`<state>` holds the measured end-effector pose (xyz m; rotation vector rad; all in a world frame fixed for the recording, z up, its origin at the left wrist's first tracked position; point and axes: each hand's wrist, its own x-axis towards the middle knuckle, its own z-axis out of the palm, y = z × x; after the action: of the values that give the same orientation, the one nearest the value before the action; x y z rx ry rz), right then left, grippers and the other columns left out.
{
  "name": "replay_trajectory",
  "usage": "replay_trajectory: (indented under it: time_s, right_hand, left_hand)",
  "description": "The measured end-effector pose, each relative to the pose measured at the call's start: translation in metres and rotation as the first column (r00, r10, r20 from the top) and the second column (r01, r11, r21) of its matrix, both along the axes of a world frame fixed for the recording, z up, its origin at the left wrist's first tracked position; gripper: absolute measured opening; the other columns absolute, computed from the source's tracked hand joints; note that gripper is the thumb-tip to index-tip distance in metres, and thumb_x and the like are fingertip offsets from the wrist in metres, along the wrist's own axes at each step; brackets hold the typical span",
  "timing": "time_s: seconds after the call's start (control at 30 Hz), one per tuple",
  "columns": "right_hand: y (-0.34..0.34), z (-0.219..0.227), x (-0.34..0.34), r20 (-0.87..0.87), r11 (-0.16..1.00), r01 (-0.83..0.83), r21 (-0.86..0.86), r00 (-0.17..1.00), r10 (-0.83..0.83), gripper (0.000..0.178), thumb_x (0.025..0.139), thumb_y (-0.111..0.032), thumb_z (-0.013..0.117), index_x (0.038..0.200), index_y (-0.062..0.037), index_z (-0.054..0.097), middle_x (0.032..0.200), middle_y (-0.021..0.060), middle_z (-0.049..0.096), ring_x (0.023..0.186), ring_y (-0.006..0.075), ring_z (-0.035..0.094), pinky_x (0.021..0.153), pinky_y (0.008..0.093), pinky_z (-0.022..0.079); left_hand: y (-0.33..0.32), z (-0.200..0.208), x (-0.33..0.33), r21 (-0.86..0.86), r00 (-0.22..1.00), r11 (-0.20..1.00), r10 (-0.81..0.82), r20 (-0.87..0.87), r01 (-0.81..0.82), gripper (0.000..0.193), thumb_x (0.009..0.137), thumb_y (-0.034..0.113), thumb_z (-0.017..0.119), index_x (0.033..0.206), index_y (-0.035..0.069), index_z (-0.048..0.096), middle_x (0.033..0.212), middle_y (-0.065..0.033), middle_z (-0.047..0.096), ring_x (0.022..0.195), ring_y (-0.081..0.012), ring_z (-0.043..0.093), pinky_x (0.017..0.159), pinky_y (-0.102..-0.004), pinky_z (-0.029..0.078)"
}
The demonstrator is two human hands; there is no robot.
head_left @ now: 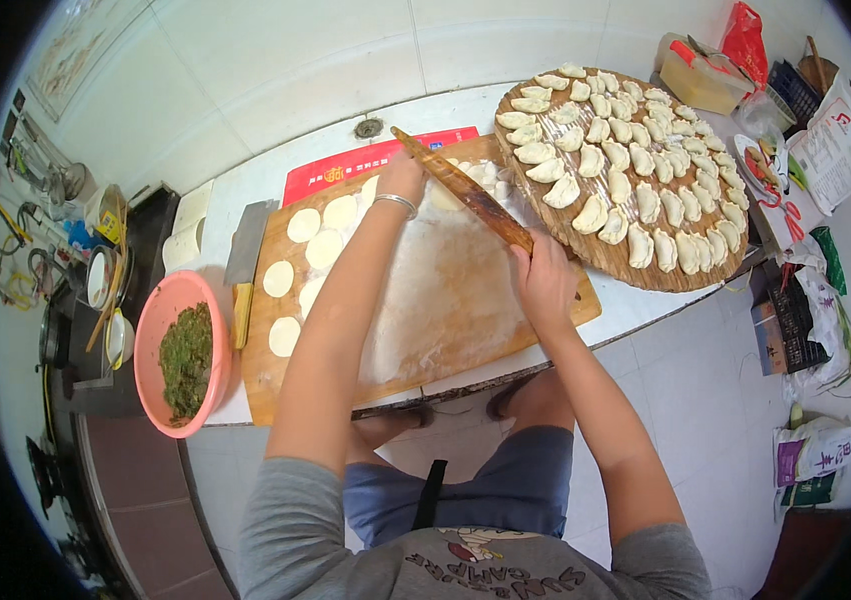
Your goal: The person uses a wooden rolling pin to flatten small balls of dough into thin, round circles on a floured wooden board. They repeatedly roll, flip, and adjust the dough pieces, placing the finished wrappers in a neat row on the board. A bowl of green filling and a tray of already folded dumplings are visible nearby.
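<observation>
A brown wooden rolling pin (pixel 475 195) slants across the far part of a floury wooden board (pixel 415 380). My right hand (pixel 545 285) is closed around its near right end. Close to the pin's far end is my left hand (pixel 403 178), a bangle on its wrist; its fingers are mostly hidden, so I cannot tell what they hold. A pale dough wrapper (pixel 442 198) shows beside the pin. Several round wrappers (pixel 324 249) lie along the board's left side, some partly behind my left arm. Small dough pieces (pixel 490 178) sit beyond the pin.
Filled dumplings (pixel 647 204) cover a round wooden board (pixel 585 245) at right. At left are a cleaver (pixel 247 245) and a pink basin (pixel 148 372) of green filling (pixel 185 362). Red scissors (pixel 792 218) and a plastic tub (pixel 702 82) stand farther right. A tiled wall bounds the back.
</observation>
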<state>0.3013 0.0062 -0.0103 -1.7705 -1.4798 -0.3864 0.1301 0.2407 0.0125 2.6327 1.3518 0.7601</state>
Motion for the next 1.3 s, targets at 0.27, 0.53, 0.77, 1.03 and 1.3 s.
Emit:
replay_trajectory:
  time_s: [0.27,0.53,0.77,1.03,1.3]
  right_hand:
    - [0.0,0.006,-0.006,-0.006,0.997,-0.056,-0.058,0.998,0.056,0.03,0.093,-0.032,0.063,0.11,-0.0069,0.059,0.092,0.0121,0.058,0.084,0.033,0.062,0.067,0.0422,0.052]
    - [-0.003,0.003,-0.007,0.042,0.994,-0.054,-0.1,0.997,0.059,0.029,0.095,-0.034,0.061,0.106,-0.0074,0.057,0.092,0.0127,0.057,0.083,0.034,0.063,0.065,0.0446,0.052]
    - [-0.007,0.003,-0.01,0.082,0.993,-0.046,-0.106,0.995,0.055,0.028,0.095,-0.033,0.06,0.106,-0.0073,0.058,0.093,0.0132,0.059,0.085,0.0336,0.063,0.068,0.0446,0.052]
    - [-0.016,0.004,-0.018,0.074,0.992,-0.056,-0.113,0.995,0.064,0.029,0.094,-0.032,0.062,0.108,-0.007,0.059,0.092,0.0119,0.059,0.086,0.0322,0.063,0.067,0.0435,0.052]
    - [-0.014,0.001,-0.018,0.081,0.992,-0.058,-0.109,0.994,0.067,0.028,0.094,-0.032,0.061,0.108,-0.0074,0.059,0.093,0.0118,0.059,0.086,0.0318,0.063,0.067,0.0429,0.052]
  left_hand:
    - [-0.067,0.008,-0.068,-0.092,0.992,0.996,0.026,0.123,-0.015,0.024,0.083,0.01,0.066,0.106,0.006,0.07,0.092,-0.0167,0.06,0.087,-0.0318,0.061,0.08,-0.0397,0.051]
    - [-0.178,-0.002,-0.114,-0.359,0.942,0.892,-0.173,0.288,0.274,0.037,0.072,-0.003,0.073,0.106,0.012,0.071,0.094,-0.0071,0.059,0.077,-0.02,0.057,0.071,-0.0321,0.049]
    - [-0.206,0.004,-0.119,-0.375,0.977,0.91,-0.118,0.178,0.178,0.04,0.072,0.002,0.075,0.11,0.009,0.067,0.095,-0.0096,0.058,0.077,-0.0227,0.058,0.071,-0.0338,0.05]
    - [-0.211,-0.002,-0.117,-0.302,0.945,0.908,-0.221,0.24,0.289,0.038,0.074,0.014,0.079,0.108,0.003,0.067,0.093,-0.0124,0.059,0.082,-0.0264,0.06,0.075,-0.0348,0.051]
    - [-0.228,0.007,-0.093,-0.293,0.996,0.953,0.083,0.012,-0.076,0.029,0.075,0.018,0.076,0.095,0.001,0.063,0.093,-0.0175,0.059,0.087,-0.0353,0.061,0.079,-0.0414,0.052]
